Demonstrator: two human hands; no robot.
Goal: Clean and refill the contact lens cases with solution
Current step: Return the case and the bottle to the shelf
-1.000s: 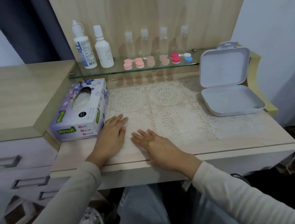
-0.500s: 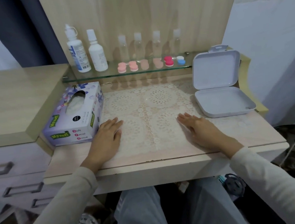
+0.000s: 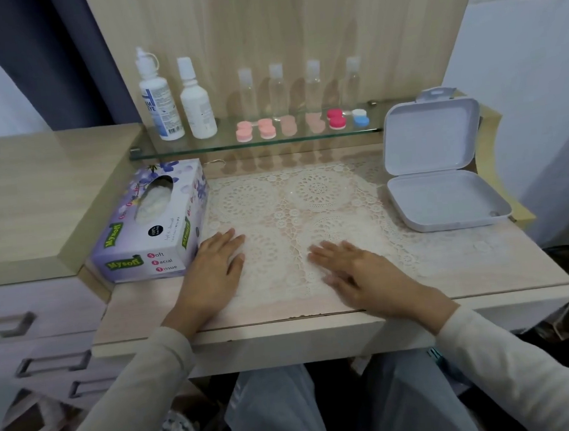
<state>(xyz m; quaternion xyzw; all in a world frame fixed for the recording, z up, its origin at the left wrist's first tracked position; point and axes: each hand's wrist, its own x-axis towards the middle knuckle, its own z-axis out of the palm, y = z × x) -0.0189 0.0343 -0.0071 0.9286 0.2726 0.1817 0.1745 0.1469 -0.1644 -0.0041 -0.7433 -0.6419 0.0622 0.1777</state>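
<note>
Several contact lens cases stand in a row on the glass shelf (image 3: 201,147): pale pink ones (image 3: 244,132), a red and pink one (image 3: 336,118) and a white and blue one (image 3: 360,118). Two white solution bottles, a labelled one (image 3: 159,99) and a plain one (image 3: 196,102), stand at the shelf's left end. Several small clear bottles (image 3: 277,85) line the back. My left hand (image 3: 217,267) lies flat on the lace mat (image 3: 309,196) beside the tissue box. My right hand (image 3: 360,274) lies flat on the mat to its right. Neither holds anything.
A purple tissue box (image 3: 153,223) sits at the desk's left. An open white plastic box (image 3: 441,170) stands at the right, its lid raised. Drawers (image 3: 27,323) lie lower left. The desk's front edge runs under my wrists.
My right hand slid right across the mat toward the white box, then came back left toward the middle. My left hand stayed by the tissue box.
</note>
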